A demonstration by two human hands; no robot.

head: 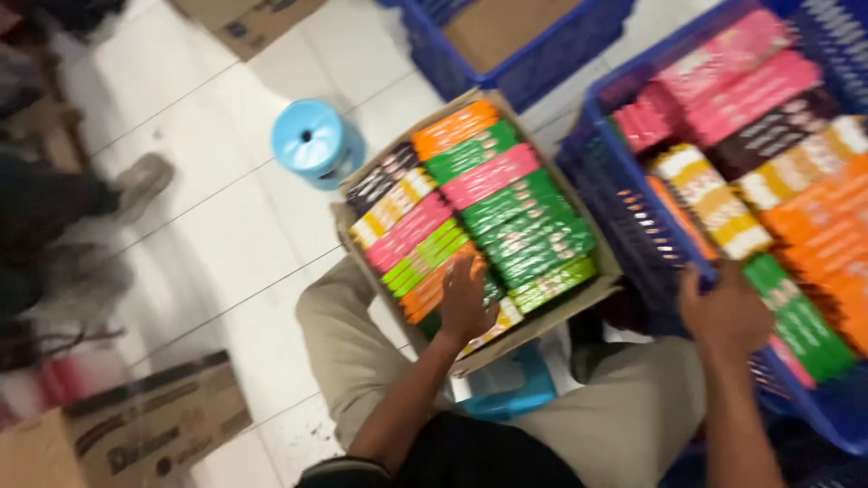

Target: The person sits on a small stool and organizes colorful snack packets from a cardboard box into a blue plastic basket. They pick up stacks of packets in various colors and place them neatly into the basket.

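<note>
Box (579,303) nearly full of packs (506,212); left hand (466,303) presses flat on its near row, right hand (723,312) grips the crate (606,194) rim, many packs left inside.

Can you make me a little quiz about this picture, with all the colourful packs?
1. True or false: the left hand lies on the packs in the cardboard box.
2. Which does the right hand touch? A) the round blue stool B) the blue crate of packs C) the floor
3. Fill in: the stool stands on the white tiled ____.

Key: 1 true; 2 B; 3 floor. The picture is blurred, so whether either hand has a grip on a pack cannot be told.
</note>
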